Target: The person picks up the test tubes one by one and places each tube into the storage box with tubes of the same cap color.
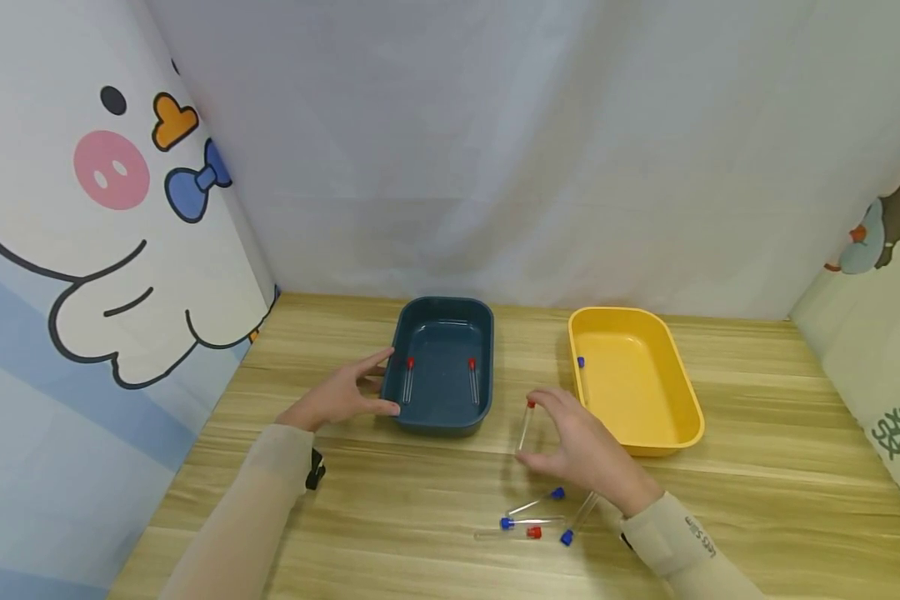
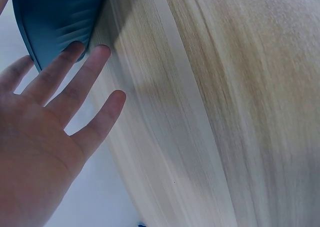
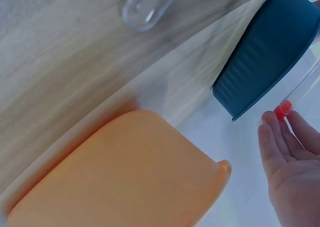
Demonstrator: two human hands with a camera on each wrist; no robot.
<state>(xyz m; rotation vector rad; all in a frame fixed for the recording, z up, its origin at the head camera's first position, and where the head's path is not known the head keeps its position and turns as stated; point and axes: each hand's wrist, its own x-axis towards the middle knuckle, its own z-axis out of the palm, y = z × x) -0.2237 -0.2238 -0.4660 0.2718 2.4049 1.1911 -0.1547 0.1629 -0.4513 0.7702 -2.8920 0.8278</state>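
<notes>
My right hand (image 1: 581, 446) holds a clear test tube (image 1: 526, 428) with a red cap between fingers and thumb, above the table between two trays. The right wrist view shows the fingertips at its red cap (image 3: 283, 109). At the left side of the dark blue tray (image 1: 442, 342), my left hand (image 1: 345, 392) touches the rim, its fingers spread and mostly straight. Inside that tray lie two red-capped tubes, a left tube (image 1: 408, 385) and a right tube (image 1: 474, 383). The yellow tray (image 1: 633, 392) contains a blue-capped tube (image 1: 582, 375) along its left wall.
Several loose tubes lie on the wooden table (image 1: 375, 517) in front of the right hand. One has a red cap (image 1: 534, 532); others have blue caps, such as the nearest blue cap (image 1: 567, 537). A pale curtain (image 1: 435, 167) hangs behind the trays.
</notes>
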